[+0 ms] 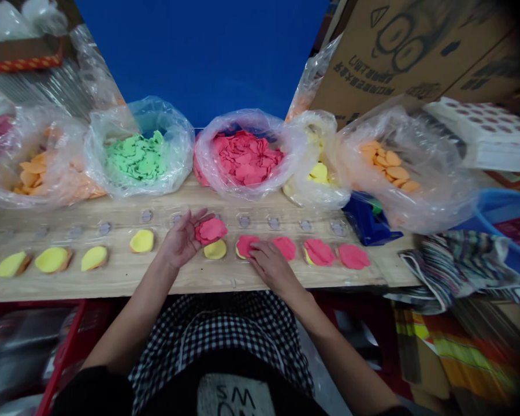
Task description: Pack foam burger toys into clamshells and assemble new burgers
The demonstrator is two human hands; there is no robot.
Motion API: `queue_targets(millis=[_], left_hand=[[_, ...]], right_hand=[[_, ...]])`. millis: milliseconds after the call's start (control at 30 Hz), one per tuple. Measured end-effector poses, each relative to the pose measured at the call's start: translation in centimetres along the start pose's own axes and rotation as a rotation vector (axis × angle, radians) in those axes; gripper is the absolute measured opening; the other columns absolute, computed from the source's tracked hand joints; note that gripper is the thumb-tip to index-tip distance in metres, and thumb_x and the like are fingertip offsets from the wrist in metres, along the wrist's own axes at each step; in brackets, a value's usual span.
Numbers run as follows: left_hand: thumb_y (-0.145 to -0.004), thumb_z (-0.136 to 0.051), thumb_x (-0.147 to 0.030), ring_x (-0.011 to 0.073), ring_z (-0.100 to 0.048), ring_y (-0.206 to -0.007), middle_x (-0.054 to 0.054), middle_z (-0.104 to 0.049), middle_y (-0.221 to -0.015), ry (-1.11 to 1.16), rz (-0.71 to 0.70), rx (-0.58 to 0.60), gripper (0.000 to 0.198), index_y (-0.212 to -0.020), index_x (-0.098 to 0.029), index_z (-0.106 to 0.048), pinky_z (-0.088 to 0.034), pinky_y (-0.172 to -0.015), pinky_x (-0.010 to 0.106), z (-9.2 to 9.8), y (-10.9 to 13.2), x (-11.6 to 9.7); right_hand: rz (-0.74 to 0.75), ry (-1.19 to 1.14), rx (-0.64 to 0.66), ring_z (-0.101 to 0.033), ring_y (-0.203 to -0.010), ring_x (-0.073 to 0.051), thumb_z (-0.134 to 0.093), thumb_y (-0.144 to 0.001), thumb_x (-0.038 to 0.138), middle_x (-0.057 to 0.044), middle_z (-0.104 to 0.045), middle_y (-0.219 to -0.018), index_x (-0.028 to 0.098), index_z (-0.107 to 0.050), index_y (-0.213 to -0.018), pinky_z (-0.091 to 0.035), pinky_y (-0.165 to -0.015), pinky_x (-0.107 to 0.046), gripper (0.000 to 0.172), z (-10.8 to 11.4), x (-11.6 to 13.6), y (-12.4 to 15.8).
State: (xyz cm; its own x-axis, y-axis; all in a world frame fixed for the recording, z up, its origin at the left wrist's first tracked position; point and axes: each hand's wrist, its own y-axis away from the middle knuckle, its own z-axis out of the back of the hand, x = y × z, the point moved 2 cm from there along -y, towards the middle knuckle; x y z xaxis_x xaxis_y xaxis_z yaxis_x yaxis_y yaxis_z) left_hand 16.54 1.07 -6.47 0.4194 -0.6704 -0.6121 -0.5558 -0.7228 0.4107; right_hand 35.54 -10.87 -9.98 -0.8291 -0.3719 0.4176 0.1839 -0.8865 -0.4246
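Observation:
My left hand [182,238] is palm up and holds a small stack of pink wavy-edged flat pieces [211,230] at its fingers. Beneath that stack lies a yellow piece [215,249] in a clear plastic tray. To the right, my right hand [274,263] has its fingertips closed on the edge of one pink piece [246,245], which lies over a yellow one. Farther right, pink pieces [319,252] cover others in the row, with a little yellow showing at one edge. On the left side of the row, yellow pieces [94,257] sit uncovered on orange-brown ones.
Plastic bags of green pieces [137,157], pink pieces [247,157], yellow pieces [319,173] and orange pieces [387,164] line the table's back. A blue tape dispenser [370,222] and a striped cloth [459,263] are at right. Behind stands a cardboard box [416,63].

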Motion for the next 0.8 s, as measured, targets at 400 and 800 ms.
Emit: queue_targets(millis=[400,800], left_hand=[[-0.077,-0.050,-0.010,0.0193,-0.057,-0.100,0.011,-0.049,-0.125,-0.051,-0.101,0.060,0.041,-0.118,-0.019,-0.049,-0.053,-0.074,0.029,0.5,1.1,0.9],[-0.074,-0.053,-0.004,0.0229,-0.055,-0.103,0.014,-0.047,-0.127,-0.082,-0.106,0.013,0.043,-0.115,-0.016,-0.051,-0.053,-0.075,0.031,1.3,1.9,0.8]], right_hand=[[-0.281,-0.057,-0.156,-0.052,-0.088,-0.021,-0.046,-0.085,0.032,-0.007,-0.062,-0.092,0.022,-0.061,-0.094,-0.035,-0.077,-0.037,0.020,-0.1,2.1,-2.9],[-0.588,-0.729,-0.189,-0.051,-0.060,-0.013,-0.059,-0.072,0.036,0.001,-0.056,-0.067,0.019,-0.055,-0.075,-0.043,-0.058,-0.027,0.018,-3.4,2.2,-7.0]])
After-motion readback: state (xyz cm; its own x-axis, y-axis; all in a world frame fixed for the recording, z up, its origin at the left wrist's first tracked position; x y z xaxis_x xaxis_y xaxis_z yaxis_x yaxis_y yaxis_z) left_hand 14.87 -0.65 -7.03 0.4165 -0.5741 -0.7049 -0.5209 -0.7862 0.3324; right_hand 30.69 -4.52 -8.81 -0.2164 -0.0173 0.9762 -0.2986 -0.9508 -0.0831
